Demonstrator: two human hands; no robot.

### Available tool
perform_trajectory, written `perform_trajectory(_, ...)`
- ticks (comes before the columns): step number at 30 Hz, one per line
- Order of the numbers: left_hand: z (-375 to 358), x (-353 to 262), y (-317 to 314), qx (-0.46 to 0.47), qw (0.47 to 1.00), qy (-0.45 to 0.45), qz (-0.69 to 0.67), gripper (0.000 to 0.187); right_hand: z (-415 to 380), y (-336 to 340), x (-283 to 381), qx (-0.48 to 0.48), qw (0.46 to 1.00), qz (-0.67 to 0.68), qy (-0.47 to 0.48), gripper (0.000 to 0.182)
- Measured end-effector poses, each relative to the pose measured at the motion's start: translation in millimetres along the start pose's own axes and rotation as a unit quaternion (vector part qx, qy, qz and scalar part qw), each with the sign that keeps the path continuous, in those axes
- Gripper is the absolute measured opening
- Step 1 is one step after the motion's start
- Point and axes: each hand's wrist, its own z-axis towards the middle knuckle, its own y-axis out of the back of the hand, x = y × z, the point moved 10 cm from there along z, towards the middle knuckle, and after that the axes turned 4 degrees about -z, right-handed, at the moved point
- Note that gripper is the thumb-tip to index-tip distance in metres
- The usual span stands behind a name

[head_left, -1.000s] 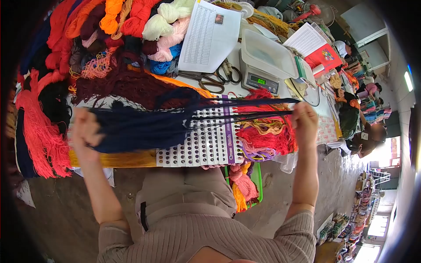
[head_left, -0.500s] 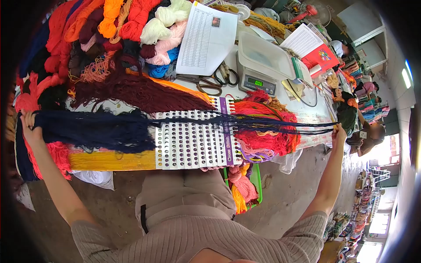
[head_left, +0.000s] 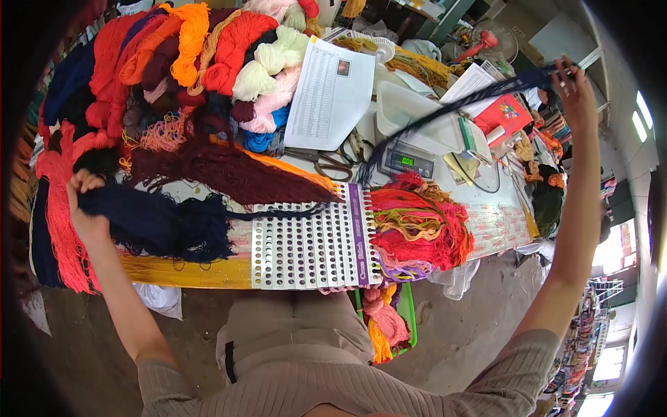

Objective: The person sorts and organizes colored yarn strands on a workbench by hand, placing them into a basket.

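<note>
My left hand (head_left: pixel 89 208), at the left end of the table, is closed on a navy yarn hank (head_left: pixel 163 222). The hank lies along the front of the table, its thin tail reaching over a white card with rows of holes (head_left: pixel 299 247). Raised high at the far right, my right hand (head_left: pixel 575 90) grips the end of a drawn-out length of navy yarn (head_left: pixel 451 104), which arcs down past the scale toward the card. Maroon yarn (head_left: pixel 229 170) lies behind the hank. Mixed red and pink yarn (head_left: pixel 420 226) is bunched right of the card.
Behind are coloured skeins (head_left: pixel 243 52), a printed sheet (head_left: pixel 330 97), scissors (head_left: pixel 333 167) and a digital scale (head_left: pixel 410 161) with a clear plastic tray (head_left: pixel 410 111) on top. A green basket (head_left: pixel 410 316) of yarn is below the front edge. A fan (head_left: pixel 497 45) stands at the back right.
My right hand has swung up and away from me with its yarn, which no longer stretches taut across the card. My left hand has shifted slightly right, still holding the hank.
</note>
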Motion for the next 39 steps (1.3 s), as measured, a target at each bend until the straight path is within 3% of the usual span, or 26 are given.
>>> perform_trajectory(1,-9,-50,49,-0.1,0.991,-0.077,0.047,0.015,14,9,15,-0.043,0.999,-0.027,0.02,0.023)
perform_trajectory(3,-33,-134,109,-0.161,0.964,-0.159,0.14,0.026,44,27,40,-0.073,0.994,-0.055,0.059,0.023)
perform_trajectory(5,-62,-186,123,-0.227,0.918,-0.237,0.224,0.03,60,32,56,-0.076,0.991,-0.063,0.088,0.03)
perform_trajectory(8,-83,-197,101,-0.242,0.885,-0.274,0.287,0.032,53,-5,38,-0.056,0.994,-0.082,0.04,0.035)
perform_trajectory(10,-80,-172,79,-0.236,0.891,-0.254,0.293,0.032,65,-3,-12,-0.038,0.996,-0.077,0.011,0.033)
perform_trajectory(12,-75,-131,56,-0.205,0.916,-0.203,0.277,0.031,69,-25,-87,0.121,0.979,-0.162,-0.023,0.026)
perform_trajectory(13,-69,-106,43,-0.176,0.935,-0.166,0.26,0.03,35,-53,-105,0.125,0.976,-0.174,-0.047,0.028)
perform_trajectory(14,-65,-79,32,-0.162,0.948,-0.128,0.243,0.028,13,-73,-129,0.181,0.95,-0.25,-0.046,0.032)
perform_trajectory(15,-62,-47,16,-0.142,0.96,-0.088,0.223,0.029,-13,-72,-149,0.104,0.94,-0.322,-0.048,0.035)
perform_trajectory(16,-60,-13,-1,-0.123,0.97,-0.05,0.203,0.029,-34,-90,-183,0.209,0.917,-0.339,0.014,0.033)
perform_trajectory(17,-59,13,-15,-0.123,0.971,-0.036,0.201,0.033,-54,-86,-233,0.243,0.873,-0.422,-0.008,0.029)
perform_trajectory(18,-61,35,-24,-0.13,0.968,-0.018,0.214,0.035,-83,-91,-260,0.244,0.834,-0.49,0.073,0.02)
perform_trajectory(19,-63,53,-30,-0.137,0.965,-0.001,0.225,0.037,-117,-82,-307,0.272,0.791,-0.545,-0.064,0.019)
perform_trajectory(20,-67,66,-27,-0.157,0.953,0.008,0.259,0.039,-150,-72,-332,0.233,0.785,-0.555,-0.147,0.018)
perform_trajectory(21,-69,80,-33,-0.153,0.937,0.008,0.313,0.04,-176,-82,-319,0.208,0.764,-0.608,-0.05,0.017)
perform_trajectory(22,-71,95,-36,-0.141,0.932,0.026,0.334,0.042,-196,-79,-323,0.185,0.762,-0.617,-0.067,0.024)
perform_trajectory(23,-75,107,-36,-0.137,0.911,0.028,0.387,0.042,-214,-91,-289,0.122,0.816,-0.566,0.007,0.029)
perform_trajectory(25,-82,143,-40,-0.111,0.897,0.068,0.422,0.044,-239,-119,-226,0.058,0.852,-0.519,0.035,0.031)
perform_trajectory(28,-90,209,-76,0.028,0.843,0.113,0.525,0.046,-280,-163,-185,0.064,0.939,-0.336,0.046,0.029)
perform_trajectory(29,-94,230,-78,0.046,0.849,0.135,0.509,0.045,-297,-195,-150,0.098,0.933,-0.333,0.095,0.028)
perform_trajectory(30,-100,252,-88,0.045,0.871,0.153,0.465,0.044,-318,-216,-157,0.136,0.968,-0.213,-0.008,0.028)
perform_trajectory(32,-112,285,-112,0.108,0.842,0.182,0.496,0.039,-357,-272,-136,0.255,0.958,-0.105,-0.078,0.016)
perform_trajectory(34,-125,307,-125,0.181,0.815,0.183,0.519,0.038,-381,-306,-125,0.284,0.952,-0.05,-0.105,0.015)
perform_trajectory(35,-131,313,-133,0.186,0.816,0.191,0.513,0.038,-389,-315,-123,0.281,0.955,-0.08,-0.049,0.017)
perform_trajectory(38,-147,323,-128,0.161,0.834,0.236,0.472,0.038,-401,-326,-128,0.272,0.957,-0.071,-0.073,0.016)
perform_trajectory(39,-148,322,-129,0.164,0.83,0.238,0.478,0.038,-396,-324,-117,0.236,0.97,-0.057,-0.025,0.008)
